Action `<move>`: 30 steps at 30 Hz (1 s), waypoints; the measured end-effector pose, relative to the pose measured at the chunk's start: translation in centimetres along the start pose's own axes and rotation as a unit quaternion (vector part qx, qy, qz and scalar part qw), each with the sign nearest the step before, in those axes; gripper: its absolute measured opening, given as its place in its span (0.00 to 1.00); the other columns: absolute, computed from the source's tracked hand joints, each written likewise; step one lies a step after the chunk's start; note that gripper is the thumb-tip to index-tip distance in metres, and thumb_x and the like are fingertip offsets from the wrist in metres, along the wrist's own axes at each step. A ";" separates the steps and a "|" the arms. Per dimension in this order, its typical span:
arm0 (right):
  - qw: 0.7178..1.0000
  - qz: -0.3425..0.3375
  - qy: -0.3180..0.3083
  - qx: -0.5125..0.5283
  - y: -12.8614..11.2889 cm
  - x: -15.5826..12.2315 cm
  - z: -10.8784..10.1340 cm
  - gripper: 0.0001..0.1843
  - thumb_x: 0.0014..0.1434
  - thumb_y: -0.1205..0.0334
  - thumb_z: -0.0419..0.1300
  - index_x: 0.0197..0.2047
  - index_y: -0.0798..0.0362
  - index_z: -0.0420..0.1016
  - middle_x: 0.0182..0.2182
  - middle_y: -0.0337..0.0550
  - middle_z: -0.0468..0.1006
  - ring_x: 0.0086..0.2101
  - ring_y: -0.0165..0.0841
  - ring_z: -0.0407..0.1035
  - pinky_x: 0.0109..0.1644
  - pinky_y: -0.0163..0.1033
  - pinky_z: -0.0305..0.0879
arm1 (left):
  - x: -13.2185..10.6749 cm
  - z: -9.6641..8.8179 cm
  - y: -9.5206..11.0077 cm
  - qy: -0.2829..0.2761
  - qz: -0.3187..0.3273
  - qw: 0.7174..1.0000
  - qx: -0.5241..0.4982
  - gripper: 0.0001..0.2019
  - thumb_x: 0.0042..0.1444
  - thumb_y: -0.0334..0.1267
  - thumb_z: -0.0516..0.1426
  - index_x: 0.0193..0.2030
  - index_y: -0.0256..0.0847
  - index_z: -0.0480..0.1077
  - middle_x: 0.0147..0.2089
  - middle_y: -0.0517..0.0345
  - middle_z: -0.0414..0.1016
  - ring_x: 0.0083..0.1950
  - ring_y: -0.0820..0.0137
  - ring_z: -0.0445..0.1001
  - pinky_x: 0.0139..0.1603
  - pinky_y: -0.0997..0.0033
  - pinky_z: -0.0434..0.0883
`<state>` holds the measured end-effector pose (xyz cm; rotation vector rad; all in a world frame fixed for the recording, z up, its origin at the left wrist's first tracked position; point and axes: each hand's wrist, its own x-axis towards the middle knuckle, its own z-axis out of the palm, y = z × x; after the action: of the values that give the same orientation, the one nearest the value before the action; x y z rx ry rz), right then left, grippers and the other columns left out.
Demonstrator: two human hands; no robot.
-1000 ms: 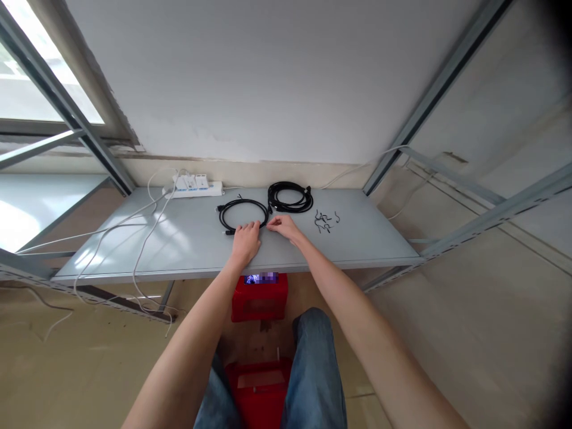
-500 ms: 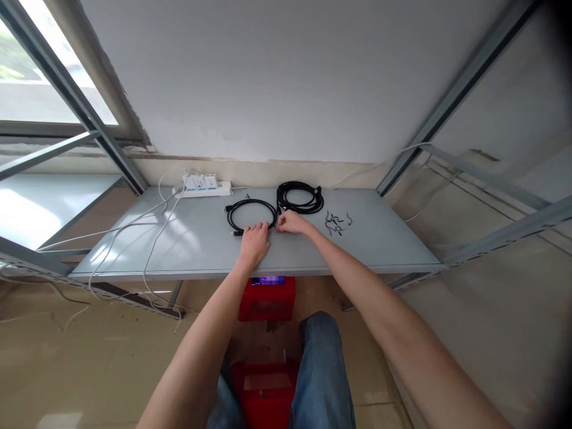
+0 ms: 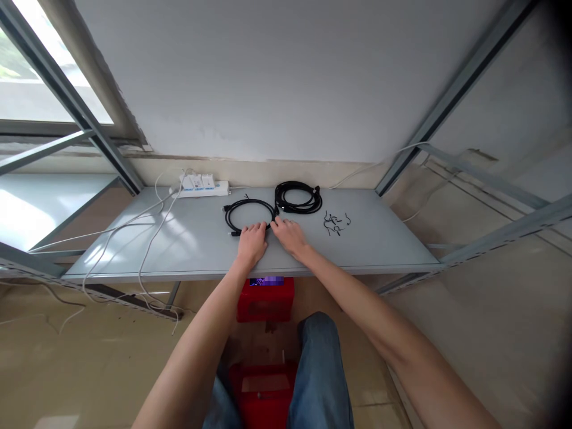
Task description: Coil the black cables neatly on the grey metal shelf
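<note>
Head: left hand (image 3: pixel 255 233), right hand (image 3: pixel 286 232) gripping cable loop (image 3: pixel 249 201); thicker coil (image 3: pixel 298 210) behind; black ties (image 3: pixel 333 221) right.

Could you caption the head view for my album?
Left fingers and right fingers at a black cable loop, with a coil and scattered ties nearby on the shelf.

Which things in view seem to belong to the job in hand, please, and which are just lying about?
Job in hand:
left black coil, with the left hand and right hand at its near side
right black coil, probably
thin black ties, probably, though neither hand is on them

Lying about, it seems:
white power strip
red stool
</note>
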<state>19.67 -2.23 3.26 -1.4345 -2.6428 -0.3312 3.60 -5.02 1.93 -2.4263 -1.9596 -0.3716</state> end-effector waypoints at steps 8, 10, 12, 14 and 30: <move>0.914 0.149 0.000 0.377 2.5 2.3 1.9 0.13 0.71 0.64 0.59 0.35 0.55 0.82 0.33 0.45 0.82 0.37 0.36 0.74 0.46 0.38 0.66 | 0.0 -0.2 0.1 0.006 0.005 1.000 0.009 0.18 0.62 0.24 0.52 0.57 0.39 0.68 0.55 0.44 0.80 0.57 0.54 0.78 0.58 0.55 0.65; 0.859 0.189 -0.034 0.475 2.9 3.3 2.6 0.11 0.65 0.67 0.63 0.29 0.54 0.81 0.28 0.41 0.81 0.33 0.33 0.73 0.43 0.36 0.67 | -0.1 -0.2 0.1 0.006 0.004 1.000 0.010 0.18 0.62 0.24 0.52 0.57 0.40 0.68 0.54 0.45 0.80 0.57 0.54 0.78 0.58 0.55 0.65; 0.813 0.209 -0.053 0.541 3.2 4.0 2.9 0.10 0.59 0.69 0.67 0.25 0.54 0.81 0.24 0.39 0.80 0.31 0.31 0.73 0.43 0.35 0.68 | 0.0 -0.2 0.1 0.005 0.005 1.000 0.009 0.18 0.62 0.24 0.52 0.56 0.39 0.69 0.54 0.45 0.80 0.57 0.54 0.78 0.58 0.55 0.65; 0.785 0.217 -0.072 0.576 3.6 4.5 2.9 0.09 0.54 0.69 0.70 0.23 0.53 0.81 0.23 0.38 0.80 0.30 0.31 0.72 0.44 0.35 0.69 | 0.0 -0.2 0.1 0.002 0.004 1.000 0.006 0.18 0.62 0.25 0.52 0.56 0.40 0.69 0.54 0.44 0.80 0.57 0.54 0.78 0.59 0.55 0.65; 0.794 0.185 -0.099 0.570 4.5 4.1 1.7 0.05 0.48 0.71 0.72 0.24 0.54 0.84 0.23 0.40 0.82 0.31 0.33 0.75 0.42 0.36 0.71 | -0.2 -0.5 0.1 -0.002 0.007 1.000 -0.007 0.18 0.62 0.25 0.53 0.56 0.41 0.69 0.55 0.46 0.80 0.57 0.55 0.78 0.59 0.56 0.65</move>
<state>21.19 3.91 3.03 -1.4023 -1.8335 1.2753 3.59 -5.26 2.40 -2.4493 -1.9462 -0.3825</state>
